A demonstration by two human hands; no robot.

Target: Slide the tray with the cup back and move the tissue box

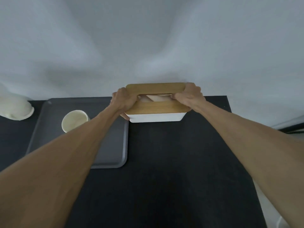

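The tissue box (156, 116) is white with a wooden lid and a slot showing a tissue. It stands at the back of the dark table against the pale wall. My left hand (123, 102) grips its left end and my right hand (189, 96) grips its right end, fingers curled over the lid. To the left lies the grey tray (113, 145), with a cream paper cup (74, 120) standing upright on it. My left forearm crosses over the tray and hides part of the cup.
The dark table (172, 162) reaches from the wall to the near edge. A white rounded object (14, 108) sits at the far left by the wall. The table's right edge (230, 109) drops off beside my right arm.
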